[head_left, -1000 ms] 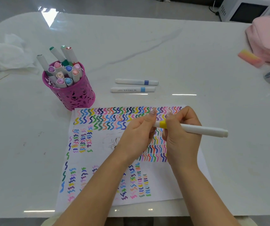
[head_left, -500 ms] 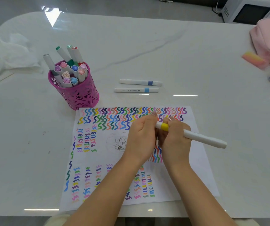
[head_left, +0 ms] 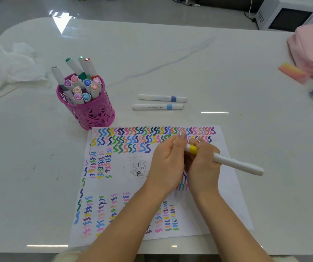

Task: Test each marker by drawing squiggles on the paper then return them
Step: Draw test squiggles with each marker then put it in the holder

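Over the paper [head_left: 231,195], the right hand [head_left: 203,165] holds the yellow-banded marker [head_left: 237,163] in a closed grip while the left hand [head_left: 166,163] pinches its cap end, likely uncapping; next, a squiggle beside the grip.

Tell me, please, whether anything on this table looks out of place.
Two blue-banded markers lie loose on the table beyond the paper, not in the pink holder; a crumpled white tissue sits at far left.
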